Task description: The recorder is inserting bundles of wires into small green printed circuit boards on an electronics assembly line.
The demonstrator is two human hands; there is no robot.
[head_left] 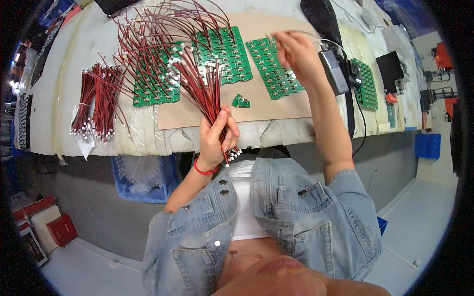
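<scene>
My left hand (216, 135) is closed around a bundle of red and black wires (200, 91) with white connectors at both ends. The bundle slants up over the front edge of the table. My right hand (302, 56) is raised over a panel of green circuit boards (274, 71), its thumb and fingers drawn together. A small pale tip shows by those fingers, too blurred to name. Left of that panel lie another green panel (224, 54) and a third green panel (155, 93), with many red and black wires (148, 49) arching over them.
Small loose green board pieces (241, 101) lie on the brown board (276, 111). Tied wire bundles (98, 98) rest at the left. On the right are a grey device (334, 71), a black cable (362, 123) and another green panel (365, 86). A blue bin (123, 185) stands below the table.
</scene>
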